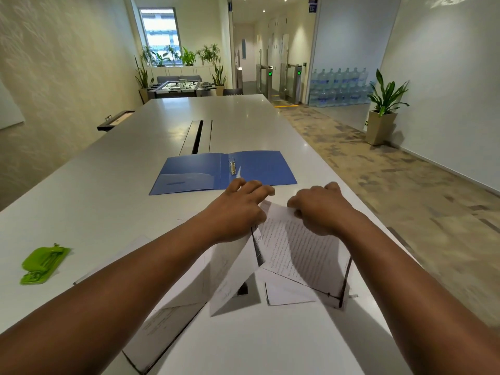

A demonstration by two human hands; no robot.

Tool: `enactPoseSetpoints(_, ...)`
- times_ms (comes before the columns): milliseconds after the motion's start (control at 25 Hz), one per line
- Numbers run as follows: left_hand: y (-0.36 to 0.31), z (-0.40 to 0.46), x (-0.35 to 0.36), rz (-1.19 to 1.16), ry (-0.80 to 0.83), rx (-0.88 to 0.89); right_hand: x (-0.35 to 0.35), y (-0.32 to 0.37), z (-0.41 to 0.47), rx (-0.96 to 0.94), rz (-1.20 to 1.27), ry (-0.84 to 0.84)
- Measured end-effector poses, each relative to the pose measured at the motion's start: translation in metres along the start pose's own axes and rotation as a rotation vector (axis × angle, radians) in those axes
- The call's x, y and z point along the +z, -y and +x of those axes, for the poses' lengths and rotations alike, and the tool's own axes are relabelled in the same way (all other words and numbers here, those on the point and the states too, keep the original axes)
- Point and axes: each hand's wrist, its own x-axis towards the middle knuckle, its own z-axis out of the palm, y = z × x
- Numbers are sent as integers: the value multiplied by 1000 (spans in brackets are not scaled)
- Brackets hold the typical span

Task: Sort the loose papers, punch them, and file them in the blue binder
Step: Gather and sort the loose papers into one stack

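Observation:
The blue binder lies open and flat on the white table, its metal rings at the spine. Just in front of it my left hand grips the top edge of a sheet that hangs tilted above the table. My right hand grips the top of a printed page, also lifted at its far edge. More loose papers lie under and around them, partly hidden by my forearms. A green hole punch sits at the near left.
A dark cable slot runs along the table's middle beyond the binder. A black tray juts out at the table's far left edge. The table's right edge borders carpeted floor with a potted plant.

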Motion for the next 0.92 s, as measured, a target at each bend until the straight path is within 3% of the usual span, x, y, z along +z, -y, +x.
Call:
enactPoseSetpoints(160,1,3,5,25,83,-21,-4,12,9,-19,-57,-83)
enactPoseSetpoints(280,4,3,6,-10,50,-64,7,11,13,19,-29,-327)
enactPoseSetpoints(400,10,-1,7,-37,-37,-153,30,5,9,224,146,-629)
enactPoseSetpoints(480,16,-4,7,-39,-94,-212,47,3,5,477,398,-705)
enactPoseSetpoints(600,22,-8,8,-63,-211,-272,68,0,4,806,1091,-585)
enactPoseSetpoints(720,23,-9,6,-84,-323,-297,82,1,3,874,1759,-295)
enactPoseSetpoints(800,23,-9,4,-101,-391,-306,88,5,4,804,1971,-190)
enactPoseSetpoints(920,23,-7,3,-155,-436,-329,96,6,8,730,2083,-177)
